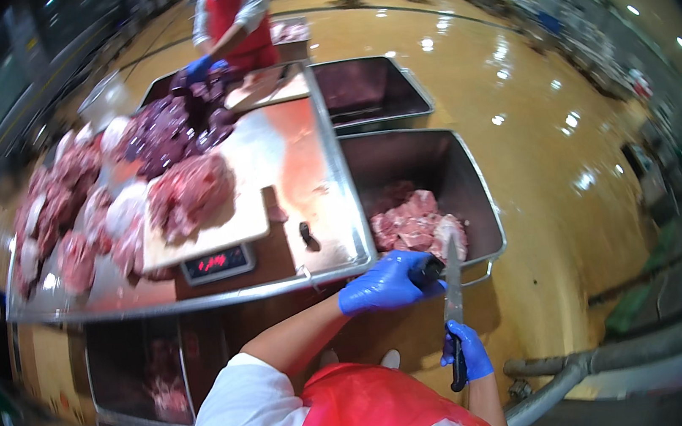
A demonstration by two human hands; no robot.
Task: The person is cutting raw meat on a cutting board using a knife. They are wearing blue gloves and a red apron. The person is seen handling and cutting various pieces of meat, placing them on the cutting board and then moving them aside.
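Observation:
In my right hand (470, 352) is a knife (454, 288), its black handle in my closed fingers and its long blade pointing away from me. My left hand (384, 283), also in a blue glove, is closed round a small black tool (427, 270); it looks like a hand-held sharpener, but the fingers hide much of it. The blade runs right beside this tool. Beyond both hands, pink meat pieces (417, 222) lie in a deep metal tub (472, 171).
A metal table (291, 151) on the left carries meat, dark organs (177, 127), and a scale (218, 264) under a white board (252, 217) with a large cut. Across it works a person in a red apron (237, 21). A metal pipe (581, 364) runs at lower right.

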